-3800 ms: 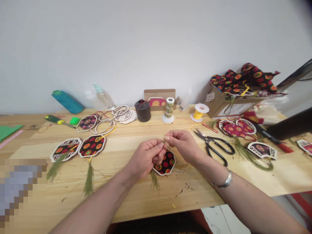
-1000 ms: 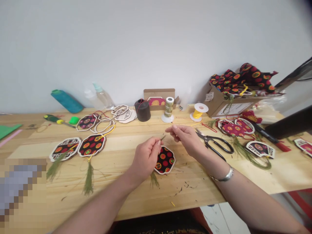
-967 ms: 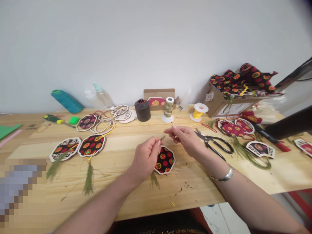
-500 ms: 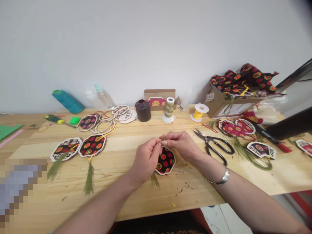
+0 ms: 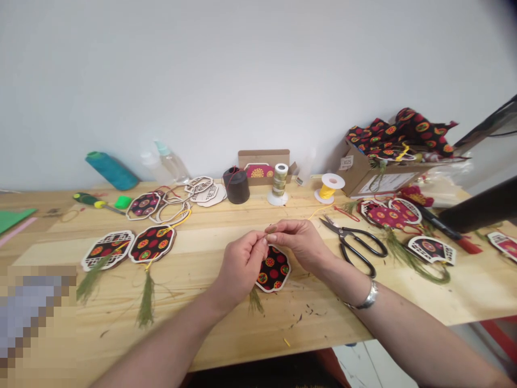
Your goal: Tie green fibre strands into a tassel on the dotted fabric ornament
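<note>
My left hand (image 5: 245,261) and my right hand (image 5: 298,240) meet fingertip to fingertip above the top edge of a scalloped ornament (image 5: 275,272). Both are closed in a pinch, and whatever lies between the fingertips is too small to make out. Black fabric with red and orange flower rounds fills the ornament's pale rim, partly covered by my left hand. From its lower left hangs a green tassel (image 5: 256,302). To the right of my right hand lie black-handled scissors (image 5: 355,242), blades pointing up and left.
Two tasselled ornaments (image 5: 152,244) lie at left. Along the wall stand a black thread cone (image 5: 236,186), a yellow cord spool (image 5: 327,188), a gold ribbon roll (image 5: 279,186) and a teal cone (image 5: 111,170). A fabric-filled cardboard box (image 5: 363,175) and more ornaments (image 5: 432,249) are at right.
The view has shifted very slightly. Both hands stay pinched together in the same place above the ornament.
</note>
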A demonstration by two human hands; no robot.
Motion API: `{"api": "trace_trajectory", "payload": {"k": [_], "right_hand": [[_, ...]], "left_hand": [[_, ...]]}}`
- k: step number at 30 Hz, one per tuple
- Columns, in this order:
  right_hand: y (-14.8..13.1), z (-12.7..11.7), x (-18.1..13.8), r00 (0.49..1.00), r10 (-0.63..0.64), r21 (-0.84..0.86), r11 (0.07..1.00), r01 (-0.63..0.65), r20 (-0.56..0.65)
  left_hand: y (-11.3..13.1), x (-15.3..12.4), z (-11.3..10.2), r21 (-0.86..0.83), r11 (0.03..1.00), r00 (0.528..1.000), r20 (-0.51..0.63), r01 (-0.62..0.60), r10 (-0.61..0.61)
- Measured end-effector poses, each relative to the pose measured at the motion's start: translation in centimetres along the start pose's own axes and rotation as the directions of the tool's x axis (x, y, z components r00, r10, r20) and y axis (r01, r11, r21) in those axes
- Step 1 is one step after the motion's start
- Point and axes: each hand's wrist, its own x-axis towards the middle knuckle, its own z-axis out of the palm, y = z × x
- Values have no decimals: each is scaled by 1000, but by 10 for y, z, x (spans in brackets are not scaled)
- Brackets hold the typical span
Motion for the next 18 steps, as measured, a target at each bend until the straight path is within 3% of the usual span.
{"api": "trace_trajectory", "payload": {"k": [4,10,18], "right_hand": [[0,-3,1,999,-21,7,1000,20,44],[1,-13,5,961,-3,43,999,-9,276],[0,-12,5,965,-72,2,997,74,251]], "left_hand": [[1,0,0,-31,999,1000,16,9,-9],[2,2,-1,-283,946,985,116,155,-127],[3,2,-1,-367,902,964,217,227,-154]]}}
